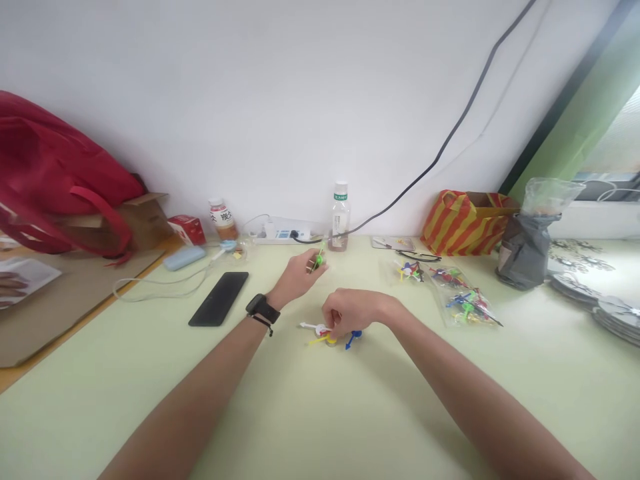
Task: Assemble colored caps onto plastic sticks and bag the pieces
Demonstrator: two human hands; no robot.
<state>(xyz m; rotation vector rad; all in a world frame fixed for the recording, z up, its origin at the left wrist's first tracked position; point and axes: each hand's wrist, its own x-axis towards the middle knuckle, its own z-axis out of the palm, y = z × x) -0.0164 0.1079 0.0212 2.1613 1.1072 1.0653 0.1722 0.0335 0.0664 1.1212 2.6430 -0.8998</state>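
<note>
My left hand [295, 275], with a black watch on the wrist, is raised above the table and closed around a green plastic arrow spinner [320, 259]. Nearer to me, my right hand [350, 310] points down over a small group of arrow spinners, its fingers pinched together; what they grip, if anything, is hidden. Around those fingertips lie a white arrow spinner [320, 329], a yellow arrow spinner [330, 341] and a blue arrow spinner [354, 338]. A bit of red plastic shows among them, partly covered by the fingers.
A black phone [219, 299] lies left of my hands. Behind them stand a clear bottle [340, 219] and a power strip [285, 231]. To the right are bags of coloured spinners [467, 303], glasses [419, 256] and a striped bag [455, 223]. Another person's hand [11, 285] shows far left.
</note>
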